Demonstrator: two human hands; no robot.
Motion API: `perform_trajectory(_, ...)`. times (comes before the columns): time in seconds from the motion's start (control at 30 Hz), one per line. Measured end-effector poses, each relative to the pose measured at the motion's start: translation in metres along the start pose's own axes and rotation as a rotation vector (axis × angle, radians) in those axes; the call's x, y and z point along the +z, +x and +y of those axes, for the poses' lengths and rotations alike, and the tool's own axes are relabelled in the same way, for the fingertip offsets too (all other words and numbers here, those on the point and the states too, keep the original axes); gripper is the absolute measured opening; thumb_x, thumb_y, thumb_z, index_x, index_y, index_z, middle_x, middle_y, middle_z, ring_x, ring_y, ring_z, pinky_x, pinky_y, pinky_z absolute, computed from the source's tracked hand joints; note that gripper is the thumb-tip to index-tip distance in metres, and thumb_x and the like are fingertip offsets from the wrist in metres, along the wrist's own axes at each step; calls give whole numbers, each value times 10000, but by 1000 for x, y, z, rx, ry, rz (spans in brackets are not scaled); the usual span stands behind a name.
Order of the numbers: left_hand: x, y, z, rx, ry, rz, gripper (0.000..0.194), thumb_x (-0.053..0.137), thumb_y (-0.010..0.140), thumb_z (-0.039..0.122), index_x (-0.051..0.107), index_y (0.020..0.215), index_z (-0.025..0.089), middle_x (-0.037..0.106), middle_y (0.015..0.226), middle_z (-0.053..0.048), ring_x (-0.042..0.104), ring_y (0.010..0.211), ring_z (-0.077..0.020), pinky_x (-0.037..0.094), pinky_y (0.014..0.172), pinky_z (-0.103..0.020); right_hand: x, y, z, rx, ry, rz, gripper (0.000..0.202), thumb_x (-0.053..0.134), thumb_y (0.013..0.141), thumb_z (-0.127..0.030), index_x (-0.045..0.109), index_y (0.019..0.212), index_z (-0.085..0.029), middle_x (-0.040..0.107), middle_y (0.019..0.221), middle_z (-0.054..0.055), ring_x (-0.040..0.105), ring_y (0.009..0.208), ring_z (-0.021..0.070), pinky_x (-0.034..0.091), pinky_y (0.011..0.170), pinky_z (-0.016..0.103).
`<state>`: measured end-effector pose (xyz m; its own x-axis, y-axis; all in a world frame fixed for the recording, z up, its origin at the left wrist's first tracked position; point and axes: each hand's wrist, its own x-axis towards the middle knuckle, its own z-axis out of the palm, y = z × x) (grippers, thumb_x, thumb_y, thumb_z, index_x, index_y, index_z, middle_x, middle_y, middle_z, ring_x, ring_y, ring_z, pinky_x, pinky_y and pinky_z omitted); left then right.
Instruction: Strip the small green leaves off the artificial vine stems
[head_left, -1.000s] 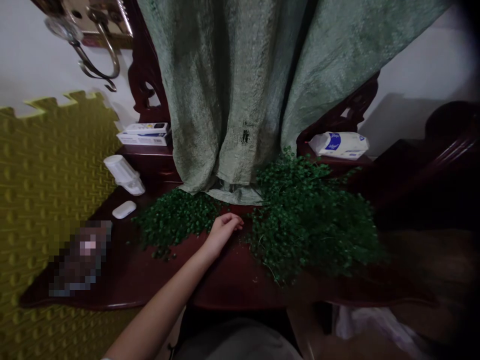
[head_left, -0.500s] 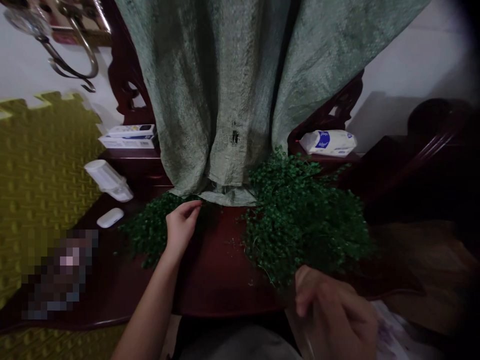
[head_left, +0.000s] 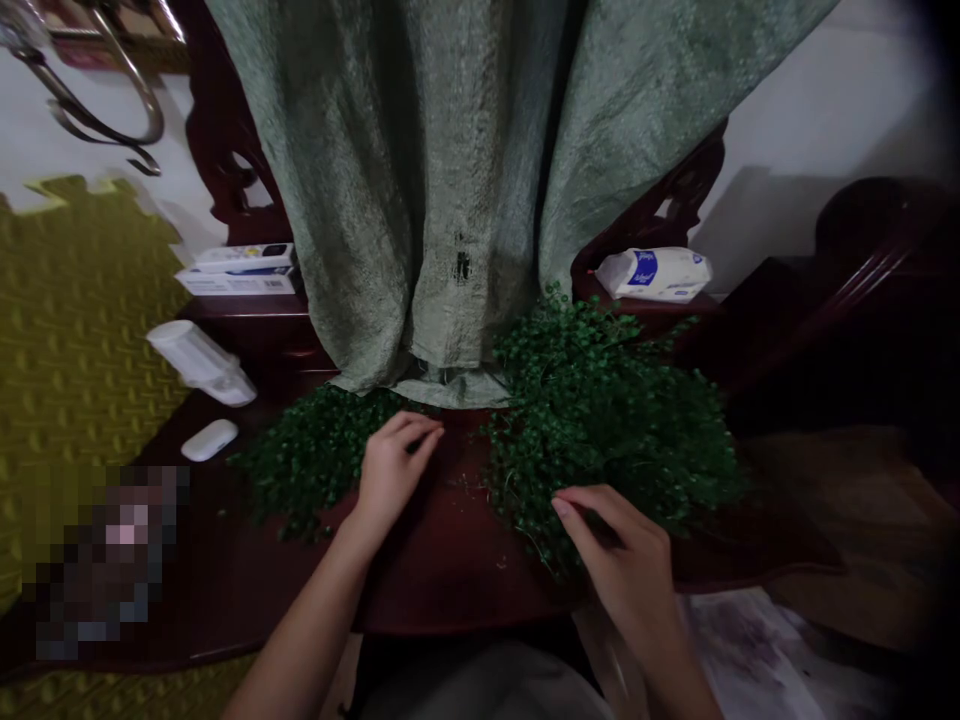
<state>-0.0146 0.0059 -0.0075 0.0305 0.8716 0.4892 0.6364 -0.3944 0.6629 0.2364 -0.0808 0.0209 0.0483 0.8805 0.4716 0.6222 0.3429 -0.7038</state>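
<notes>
Two heaps of small-leaved green sprigs lie on a dark red wooden tabletop [head_left: 450, 560]. The larger right heap [head_left: 615, 410] spreads below the tissue pack, and the smaller left heap [head_left: 300, 460] is partly behind my left arm. My left hand [head_left: 394, 465] hovers over the gap between the heaps, thumb and fingertips pinched together; anything between them is too small to see. At the near-left edge of the right heap, my right hand [head_left: 622, 545] has its thumb and index fingertip closed together against the greenery. What that pinch holds cannot be made out.
A grey-green woven sheet [head_left: 450, 220] hangs down behind the heaps. Thin boxes [head_left: 236, 275] stand on the left ledge, a tissue pack [head_left: 660, 273] on the right one. A white plastic dispenser [head_left: 201, 362] and a white oval case [head_left: 210, 439] lie at left. Tiny scraps dot the tabletop.
My right hand has moved forward and left from near the table's front edge to the right heap. My left hand has shifted right and slightly nearer, off the left heap.
</notes>
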Motion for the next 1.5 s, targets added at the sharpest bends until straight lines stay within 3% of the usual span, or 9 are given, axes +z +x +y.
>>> perform_trajectory(0.17, 15, -12, 22, 188, -108, -482, 226, 560, 901, 249, 708, 1069, 219, 689, 1032, -65, 657, 941, -191, 506, 839, -272, 8, 0, -3, -34, 2, -44, 171, 552, 918, -216, 674, 799, -215, 677, 756, 9, 640, 714, 153, 481, 668, 260)
perform_trajectory(0.3, 18, -15, 23, 197, -62, -590, 249, 543, 902, 239, 711, 1085, 234, 679, 1056, -82, 640, 977, -227, 484, 847, -294, 17, -1, -8, -62, 28, -92, 119, 550, 908, -193, 661, 871, -216, 676, 784, 17, 644, 746, 162, 494, 687, 272)
perform_trajectory(0.47, 15, -12, 22, 126, -142, -601, 173, 571, 884, 239, 737, 930, 221, 680, 921, -67, 635, 884, -217, 464, 799, -282, 36, -5, -16, -73, 98, -180, 136, 523, 899, -158, 633, 954, -216, 665, 865, 42, 634, 831, 180, 513, 724, 288)
perform_trajectory(0.6, 13, -10, 28, 56, -262, -584, 169, 557, 899, 261, 710, 898, 190, 653, 883, -58, 617, 830, -185, 452, 758, -259, 54, -5, -11, -90, -4, -219, 221, 519, 885, -131, 618, 1061, -220, 644, 1006, 66, 610, 943, 214, 506, 839, 351)
perform_trajectory(0.8, 9, -6, 32, -364, -670, -542, 163, 653, 831, 316, 718, 831, 167, 630, 808, -24, 560, 794, -158, 405, 750, -240, 64, 1, -1, -57, -53, -151, 195, 541, 892, -199, 619, 1070, -210, 624, 1017, 80, 606, 931, 228, 514, 837, 372)
perform_trajectory(1.0, 8, -7, 32, -696, -954, -607, 239, 764, 728, 364, 739, 856, 164, 659, 768, -12, 561, 728, -124, 396, 672, -206, 62, 10, -4, -103, -1, -49, 205, 545, 909, -231, 660, 1078, -240, 594, 956, 67, 601, 903, 204, 521, 795, 334)
perform_trajectory(1.23, 14, -9, 26, -852, -1078, -590, 285, 804, 666, 351, 735, 867, 161, 671, 782, -36, 598, 701, -112, 441, 669, -205, 66, 16, 0, -206, -152, -59, 140, 571, 896, -243, 695, 960, -239, 563, 987, 79, 560, 889, 221, 495, 800, 393)
perform_trajectory(1.5, 18, -9, 24, -921, -1009, -579, 136, 745, 687, 247, 731, 776, 146, 651, 728, -16, 551, 625, -82, 403, 574, -171, 66, 14, 1, -213, -161, -189, 70, 569, 865, -214, 617, 915, -201, 561, 1051, 83, 537, 979, 234, 429, 874, 402)
